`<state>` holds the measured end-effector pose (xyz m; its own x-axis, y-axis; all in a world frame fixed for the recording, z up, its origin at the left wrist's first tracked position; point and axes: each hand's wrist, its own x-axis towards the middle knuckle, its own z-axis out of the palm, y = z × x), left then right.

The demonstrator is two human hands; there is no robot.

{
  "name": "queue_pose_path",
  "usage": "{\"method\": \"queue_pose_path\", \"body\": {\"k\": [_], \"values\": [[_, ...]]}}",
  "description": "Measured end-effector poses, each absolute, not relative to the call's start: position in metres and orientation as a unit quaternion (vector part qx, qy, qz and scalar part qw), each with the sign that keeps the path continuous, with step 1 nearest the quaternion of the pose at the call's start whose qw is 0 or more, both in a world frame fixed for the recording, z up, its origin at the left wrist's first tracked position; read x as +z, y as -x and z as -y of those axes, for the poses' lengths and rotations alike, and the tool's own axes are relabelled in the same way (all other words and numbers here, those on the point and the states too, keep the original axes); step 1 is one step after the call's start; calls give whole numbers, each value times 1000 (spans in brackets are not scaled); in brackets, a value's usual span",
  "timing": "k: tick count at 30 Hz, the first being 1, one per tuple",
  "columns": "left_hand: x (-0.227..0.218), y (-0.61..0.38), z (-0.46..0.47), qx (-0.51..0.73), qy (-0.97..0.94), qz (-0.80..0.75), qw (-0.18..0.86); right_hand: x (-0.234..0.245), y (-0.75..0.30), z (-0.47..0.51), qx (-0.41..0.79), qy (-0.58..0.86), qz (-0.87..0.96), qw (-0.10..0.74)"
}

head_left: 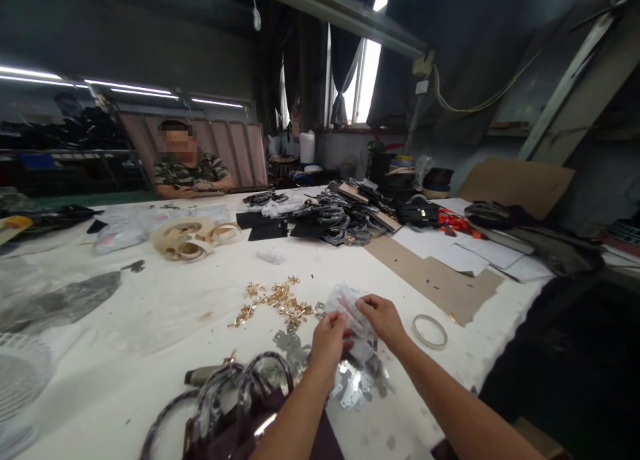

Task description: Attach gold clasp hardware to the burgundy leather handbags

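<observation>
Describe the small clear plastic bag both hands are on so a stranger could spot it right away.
On the white worktable, just right of the scattered gold fittings, the left hand and right hand pinch a crinkled clear plastic bag. Unlike the flat silver plates below it, it is see-through, with something reddish inside.

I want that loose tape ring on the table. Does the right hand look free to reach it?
Probably yes. The tape ring lies flat on bare table just beyond the right hand, nothing between them. But that hand and the left hand both pinch a clear plastic bag.
</observation>
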<state>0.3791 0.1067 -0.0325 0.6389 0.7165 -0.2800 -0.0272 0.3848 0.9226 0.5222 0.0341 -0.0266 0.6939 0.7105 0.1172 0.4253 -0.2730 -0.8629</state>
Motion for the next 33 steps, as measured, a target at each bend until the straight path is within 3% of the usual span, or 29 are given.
{"method": "queue_pose_path", "body": {"k": [3,7,12,28,33], "values": [[-46,-378,-114,250,-485,-315,777,-25,-517,-34,194,759,346,516],[-56,-375,-117,260,-461,-283,800,-23,-506,-33,236,751,362,499],[-63,-374,-121,281,-438,-280,807,-14,-496,-32,148,783,378,471],[-59,-371,-122,296,-411,-237,829,15,-487,-30,130,764,440,453],[-60,-371,-122,272,-382,-212,857,16,-494,-37,255,725,401,498]]}}
